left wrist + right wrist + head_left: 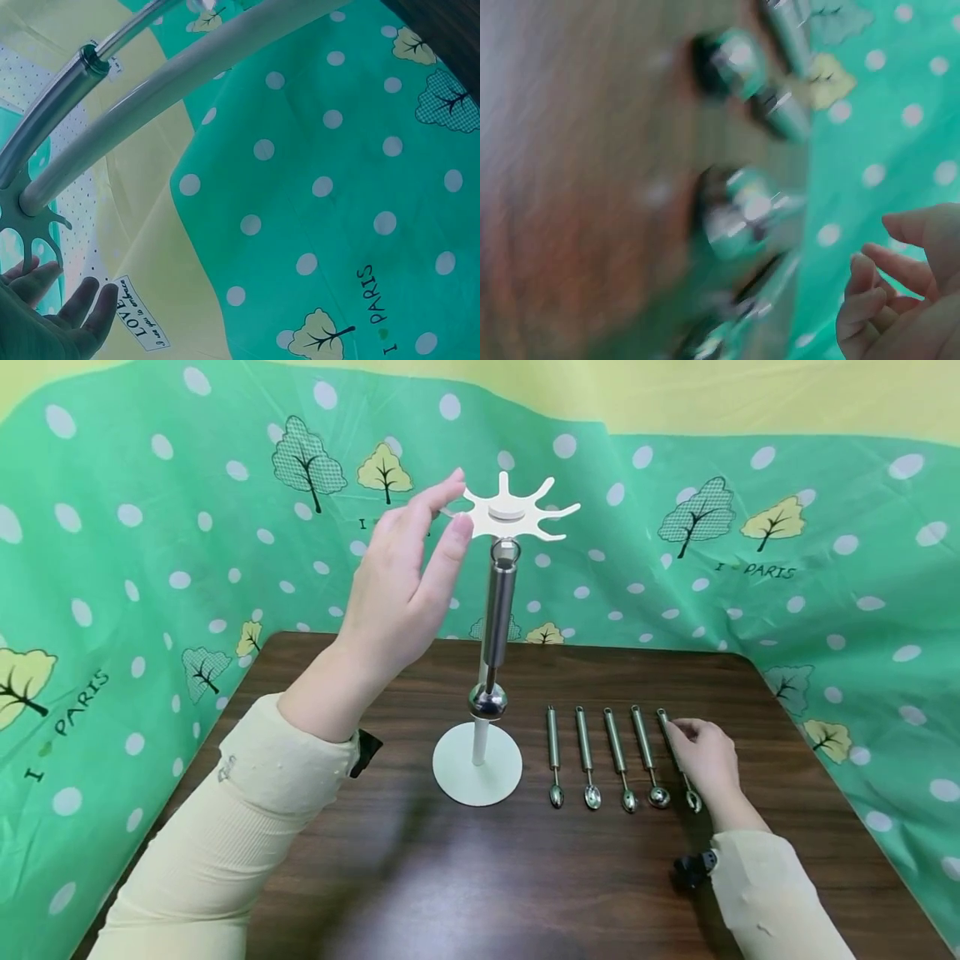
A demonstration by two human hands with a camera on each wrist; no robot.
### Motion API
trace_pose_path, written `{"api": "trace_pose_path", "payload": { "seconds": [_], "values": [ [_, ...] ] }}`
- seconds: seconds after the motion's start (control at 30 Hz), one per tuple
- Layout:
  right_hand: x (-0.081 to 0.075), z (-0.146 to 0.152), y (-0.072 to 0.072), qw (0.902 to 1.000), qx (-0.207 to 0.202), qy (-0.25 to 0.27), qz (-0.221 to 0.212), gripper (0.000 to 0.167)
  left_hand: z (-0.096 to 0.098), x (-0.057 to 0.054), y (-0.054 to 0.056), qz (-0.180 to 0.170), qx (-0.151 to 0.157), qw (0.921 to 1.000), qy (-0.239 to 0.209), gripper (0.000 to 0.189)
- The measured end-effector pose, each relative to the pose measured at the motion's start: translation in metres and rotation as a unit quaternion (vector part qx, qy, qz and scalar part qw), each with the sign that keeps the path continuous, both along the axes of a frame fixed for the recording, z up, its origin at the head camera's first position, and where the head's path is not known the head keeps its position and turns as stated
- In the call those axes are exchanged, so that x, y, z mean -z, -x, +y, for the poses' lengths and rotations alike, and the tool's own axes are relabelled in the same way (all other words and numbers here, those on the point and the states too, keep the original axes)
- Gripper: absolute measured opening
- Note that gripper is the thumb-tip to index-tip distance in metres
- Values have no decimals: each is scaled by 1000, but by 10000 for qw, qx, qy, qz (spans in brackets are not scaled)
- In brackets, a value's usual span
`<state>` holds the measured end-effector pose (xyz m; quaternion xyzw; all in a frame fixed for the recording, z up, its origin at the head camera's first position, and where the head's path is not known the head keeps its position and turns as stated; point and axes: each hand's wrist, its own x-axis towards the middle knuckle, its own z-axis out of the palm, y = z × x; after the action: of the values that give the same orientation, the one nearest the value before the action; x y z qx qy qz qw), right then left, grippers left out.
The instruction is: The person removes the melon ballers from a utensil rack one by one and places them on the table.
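Observation:
My left hand (397,577) is raised at the left side of a white rack (506,518) with curved hooks radiating from its top. Its fairly straight thumb and forefinger are at the hook tips, as the left wrist view also shows. From a front hook hangs a steel scoop (501,610) with a rounded head, ring up. Lower right, my right hand (705,756) is beside the handle of the rightmost steel utensil (693,800), fingers loosely bent. In the right wrist view a gap shows between thumb and fingers of that hand (900,292), with nothing in it.
Several more steel utensils lie in a row between the rack and my right hand, among them a round-headed scoop (658,796). The rack's round white base (477,785) stands on the dark wooden table (465,893). A green dotted cloth (142,560) hangs around the table.

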<state>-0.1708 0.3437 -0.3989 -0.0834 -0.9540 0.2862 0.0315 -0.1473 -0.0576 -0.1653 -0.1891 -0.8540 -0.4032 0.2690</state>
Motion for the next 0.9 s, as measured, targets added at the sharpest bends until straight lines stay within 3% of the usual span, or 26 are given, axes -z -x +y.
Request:
{"api": "trace_pose_path", "payload": {
  "seconds": [0.23, 0.43, 0.7, 0.9],
  "values": [
    [-34, -38, -9, 9968, -450, 381, 534, 48, 0, 3, 1, 46, 7, 10000, -56, 46],
    [-69, -71, -17, 9871, -848, 897, 1014, 42, 1, 3, 2, 105, -4, 9999, -68, 45],
    [-122, -126, -38, 9555, -1552, 2060, 1429, 27, -2, 2, 2, 117, -20, 9999, -123, 45],
    [-145, -157, -49, 9267, -2057, 2774, 1482, 23, -2, 2, 2, 108, -6, 9998, -167, 45]
  ]
}}
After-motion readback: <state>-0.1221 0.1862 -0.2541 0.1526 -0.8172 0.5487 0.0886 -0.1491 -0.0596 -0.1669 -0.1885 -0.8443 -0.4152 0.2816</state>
